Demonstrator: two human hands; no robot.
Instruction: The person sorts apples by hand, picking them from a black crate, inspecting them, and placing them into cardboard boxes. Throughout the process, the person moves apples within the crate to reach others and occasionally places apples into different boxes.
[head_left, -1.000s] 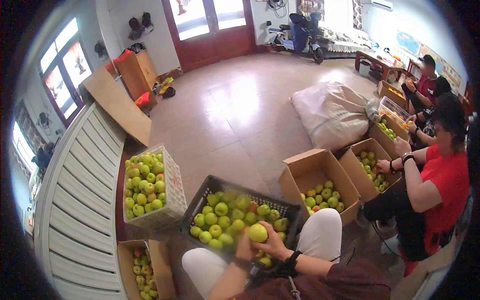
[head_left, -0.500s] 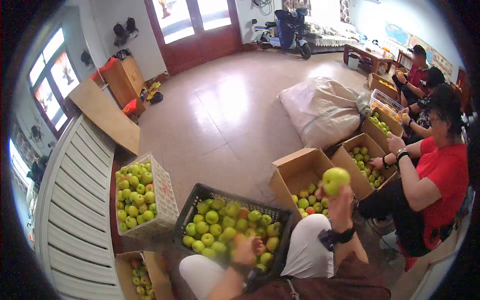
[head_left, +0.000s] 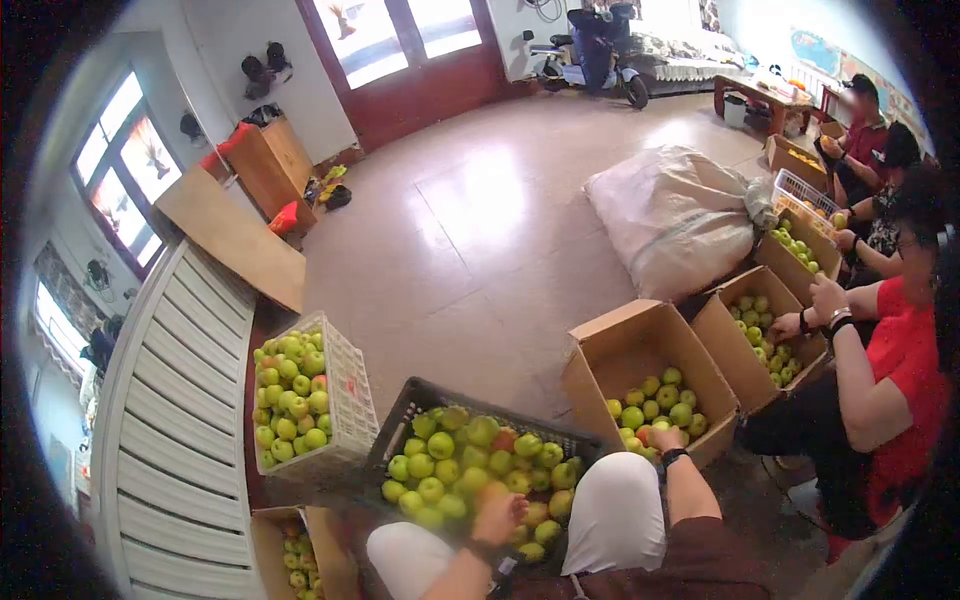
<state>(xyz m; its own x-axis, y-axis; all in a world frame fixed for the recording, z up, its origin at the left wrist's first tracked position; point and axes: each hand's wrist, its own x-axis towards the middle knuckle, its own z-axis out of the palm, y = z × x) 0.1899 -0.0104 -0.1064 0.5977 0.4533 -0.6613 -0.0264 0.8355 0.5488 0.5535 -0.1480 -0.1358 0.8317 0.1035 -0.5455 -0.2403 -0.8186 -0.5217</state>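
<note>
My left hand (head_left: 497,516) is low over the near side of a black plastic crate (head_left: 400,408) full of green apples (head_left: 440,446). Its fingers are curled in among the fruit; blur hides what they hold. To the right, my right hand (head_left: 664,438) reaches down into an open cardboard box (head_left: 630,345), touching the green apples (head_left: 633,417) at its near end. The fingertips are partly hidden, so whether an apple is in them cannot be told. A reddish apple (head_left: 504,440) shows among the green ones in the crate.
A white crate of apples (head_left: 352,400) stands left, with a smaller cardboard box (head_left: 335,545) below it. A large tied sack (head_left: 670,225) lies beyond the boxes. At right, a person in red (head_left: 885,360) works over another apple box (head_left: 715,325); others sit farther back.
My right hand, which held a green apple raised in front of me, has come down into the cardboard box. My left hand stays over the black crate. The view has turned slightly left.
</note>
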